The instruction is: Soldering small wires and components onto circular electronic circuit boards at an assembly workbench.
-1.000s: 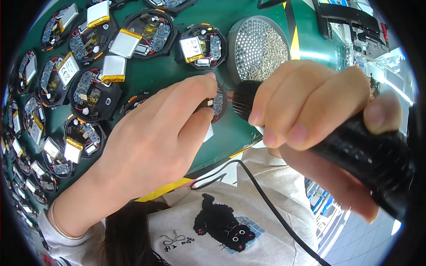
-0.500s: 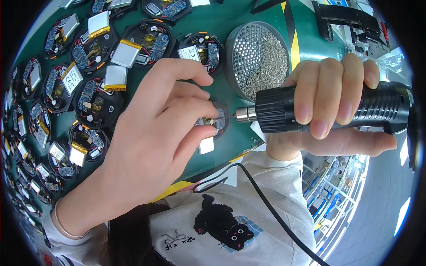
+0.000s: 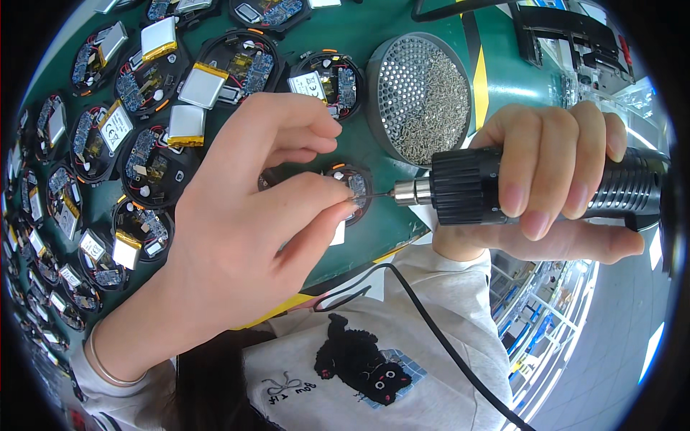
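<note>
My right hand (image 3: 553, 169) grips a black electric screwdriver (image 3: 466, 188), held level with its nose to the left. Its thin bit (image 3: 375, 195) reaches the fingertips of my left hand (image 3: 233, 205). Thumb and forefinger there are pinched together at the bit's tip; whatever lies between them is too small to make out. The other left fingers are curled loosely. Beneath the pinch is a round black housing with a circuit board (image 3: 359, 181), partly hidden by my left hand. A white battery (image 3: 338, 234) shows at its near side.
A round grey perforated tray (image 3: 392, 93) holding many small screws (image 3: 438, 108) stands just beyond the screwdriver. Several open round housings with batteries (image 3: 203, 86) cover the left of the green table (image 3: 392, 237). A black cable (image 3: 431, 327) runs across my front.
The screwdriver has shifted slightly right and toward me, so more of its bit shows. My left forefinger and thumb, apart before, have closed together at the bit's tip.
</note>
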Available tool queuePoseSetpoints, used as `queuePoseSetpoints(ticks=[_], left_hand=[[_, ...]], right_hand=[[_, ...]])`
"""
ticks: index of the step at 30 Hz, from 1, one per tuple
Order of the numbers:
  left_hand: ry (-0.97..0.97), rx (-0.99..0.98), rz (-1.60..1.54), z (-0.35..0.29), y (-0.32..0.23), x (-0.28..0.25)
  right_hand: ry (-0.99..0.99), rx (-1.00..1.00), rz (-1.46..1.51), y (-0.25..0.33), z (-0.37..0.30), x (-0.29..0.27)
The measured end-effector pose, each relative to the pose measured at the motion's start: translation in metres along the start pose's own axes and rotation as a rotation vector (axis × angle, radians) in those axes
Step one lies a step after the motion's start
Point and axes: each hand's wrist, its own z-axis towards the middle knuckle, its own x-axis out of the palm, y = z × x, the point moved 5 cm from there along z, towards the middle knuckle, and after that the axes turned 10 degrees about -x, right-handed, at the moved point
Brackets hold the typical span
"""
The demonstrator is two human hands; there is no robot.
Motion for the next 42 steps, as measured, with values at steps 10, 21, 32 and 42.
queuePoseSetpoints(ticks=[10,21,32,42], left_hand=[[0.104,0.019,-0.002,0.006,-0.010,0.004],[0.226,0.012,0.341,-0.022,-0.026,0.023],[-0.009,-0.201,0.918,-0.082,-0.040,-0.050],[0.222,-0.037,0.856,-0.071,-0.025,-0.024]], right_hand=[[-0.077,0.017,-0.042,0.007,0.002,0.002],[-0.010,0.171,-0.189,0.048,0.020,-0.024],[-0.126,0.086,-0.223,0.053,0.021,-0.034],[0.014,0.121,-0.257,0.060,0.020,-0.039]])
